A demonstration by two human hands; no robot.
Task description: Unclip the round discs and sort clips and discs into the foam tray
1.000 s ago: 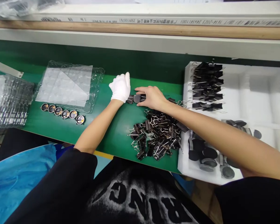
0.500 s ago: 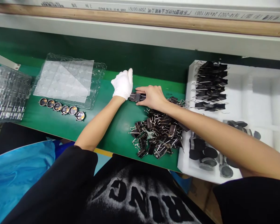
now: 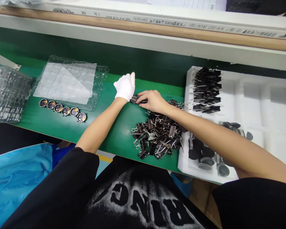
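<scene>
My left hand [image 3: 125, 86], in a white glove, is closed, with its thumb side up, at the left end of a dark clipped piece [image 3: 133, 99] on the green table. What its fingers hold is hidden. Bare and bent, my right hand [image 3: 153, 100] grips the right part of that dark piece between thumb and fingers. Just below the right forearm lies a heap of black binder clips [image 3: 157, 135] with silver wire handles.
Round parts [image 3: 65, 111] line up below a clear plastic tray [image 3: 69, 84] with white sheets. Stacked clear trays [image 3: 8, 93] stand far left. A white foam tray [image 3: 255, 119] at right holds black clips [image 3: 207, 89] and dark discs [image 3: 206, 156]. A shelf edge [image 3: 143, 35] crosses behind.
The view has shifted slightly, so the foam tray appears further left. My right hand's fingers have drawn closer together on the dark piece; my left hand has barely moved.
</scene>
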